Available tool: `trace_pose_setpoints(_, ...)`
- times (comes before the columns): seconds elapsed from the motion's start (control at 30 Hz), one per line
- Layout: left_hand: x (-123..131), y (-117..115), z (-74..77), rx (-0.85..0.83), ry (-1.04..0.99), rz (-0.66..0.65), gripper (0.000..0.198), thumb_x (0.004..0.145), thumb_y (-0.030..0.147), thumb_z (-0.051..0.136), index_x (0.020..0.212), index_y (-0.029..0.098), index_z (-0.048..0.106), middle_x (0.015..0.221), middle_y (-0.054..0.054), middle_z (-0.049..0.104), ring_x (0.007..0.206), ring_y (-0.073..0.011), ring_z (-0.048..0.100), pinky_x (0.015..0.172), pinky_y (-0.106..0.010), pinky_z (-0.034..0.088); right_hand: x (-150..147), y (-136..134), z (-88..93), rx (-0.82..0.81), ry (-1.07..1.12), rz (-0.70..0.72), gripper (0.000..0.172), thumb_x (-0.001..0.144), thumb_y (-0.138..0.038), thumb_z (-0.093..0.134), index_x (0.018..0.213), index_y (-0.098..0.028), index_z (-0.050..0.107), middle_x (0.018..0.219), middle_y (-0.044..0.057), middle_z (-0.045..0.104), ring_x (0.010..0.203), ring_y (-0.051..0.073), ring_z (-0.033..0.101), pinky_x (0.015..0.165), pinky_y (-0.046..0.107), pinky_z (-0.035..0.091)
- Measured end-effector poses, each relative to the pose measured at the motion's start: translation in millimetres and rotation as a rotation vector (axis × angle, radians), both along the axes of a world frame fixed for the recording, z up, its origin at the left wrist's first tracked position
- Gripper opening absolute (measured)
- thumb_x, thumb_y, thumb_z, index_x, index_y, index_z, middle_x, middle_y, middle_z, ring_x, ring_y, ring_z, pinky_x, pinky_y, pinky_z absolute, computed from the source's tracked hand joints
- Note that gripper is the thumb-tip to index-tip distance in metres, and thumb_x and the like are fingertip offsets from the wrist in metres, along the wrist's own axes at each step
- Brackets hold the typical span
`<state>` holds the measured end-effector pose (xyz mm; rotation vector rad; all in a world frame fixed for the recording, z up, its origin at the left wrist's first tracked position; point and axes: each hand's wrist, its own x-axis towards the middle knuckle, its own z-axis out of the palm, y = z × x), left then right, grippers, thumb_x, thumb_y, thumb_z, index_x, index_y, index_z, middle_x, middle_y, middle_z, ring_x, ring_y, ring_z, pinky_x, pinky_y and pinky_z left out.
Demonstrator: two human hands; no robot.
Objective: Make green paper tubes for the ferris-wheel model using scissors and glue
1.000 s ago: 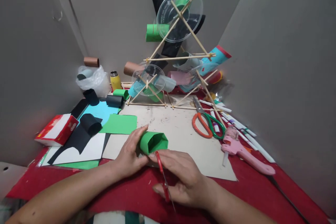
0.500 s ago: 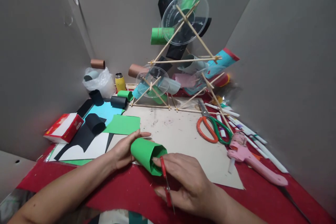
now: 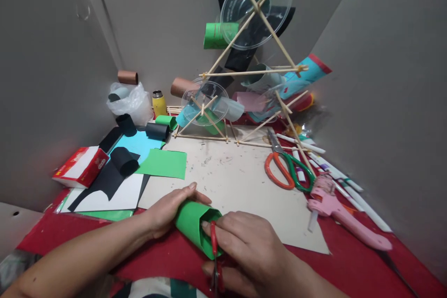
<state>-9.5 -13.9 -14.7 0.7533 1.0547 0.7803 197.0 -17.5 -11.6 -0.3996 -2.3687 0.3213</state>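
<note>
Our left hand (image 3: 170,208) is clasped around the left end of the green faceted paper tube (image 3: 191,226); our right hand (image 3: 246,244), gripping small red-handled metal scissors (image 3: 214,238), touches its open right end.

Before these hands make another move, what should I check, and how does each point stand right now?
1. Green paper tube supported: ok, the left hand is around it.
2. Red-handled scissors secure: ok, held in the right hand.
3. Their blades closed: cannot tell, too blurred.
4. Tube's near end uncrushed: ok, its opening shows.
5. Larger scissors clear of both hands: ok, they lie apart.
6. Pink glue gun cool: cannot tell by sight.
</note>
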Motion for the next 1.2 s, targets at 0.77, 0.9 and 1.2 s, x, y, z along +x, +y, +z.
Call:
trace_pose_setpoints(0.77, 13, -22, 2.6, -0.375, -0.115, 0.148, 0.045, 0.088, 0.056, 0.052, 0.093, 0.014, 0.067, 0.078, -0.007, 0.068, 0.062, -0.0197, 0.064, 0.051, -0.030, 0.051, -1, 4, 1.5, 0.126, 0.063, -0.030, 0.027, 0.094, -0.034, 0.054, 0.113, -0.014, 0.059, 0.077, 0.008, 0.067, 0.068, 0.021, 0.062, 0.060, 0.032, 0.048)
trace_pose_setpoints(0.9, 18, -23, 2.5, -0.416, -0.147, 0.179, 0.046, 0.094, 0.049, 0.045, 0.082, 0.011, 0.067, 0.066, -0.007, 0.067, 0.051, -0.0177, 0.062, 0.043, -0.027, 0.048, -8, 3, 4.0, 0.120, 0.075, -0.031, 0.030, 0.093, -0.035, 0.055, 0.115, -0.015, 0.059, 0.079, 0.009, 0.069, 0.065, 0.021, 0.063, 0.057, 0.032, 0.050)
trace_pose_setpoints(1.2, 3, -5, 5.7, -0.298, -0.289, 0.262, 0.036, 0.091, 0.040, 0.050, 0.086, 0.009, 0.067, 0.077, -0.013, 0.074, 0.061, -0.0219, 0.069, 0.046, -0.026, 0.047, 14, -4, 29.8, -0.250, 0.284, -0.114, 0.054, 0.090, -0.029, 0.063, 0.141, -0.022, 0.045, 0.117, 0.013, 0.069, 0.088, 0.021, 0.072, 0.076, 0.030, 0.060)
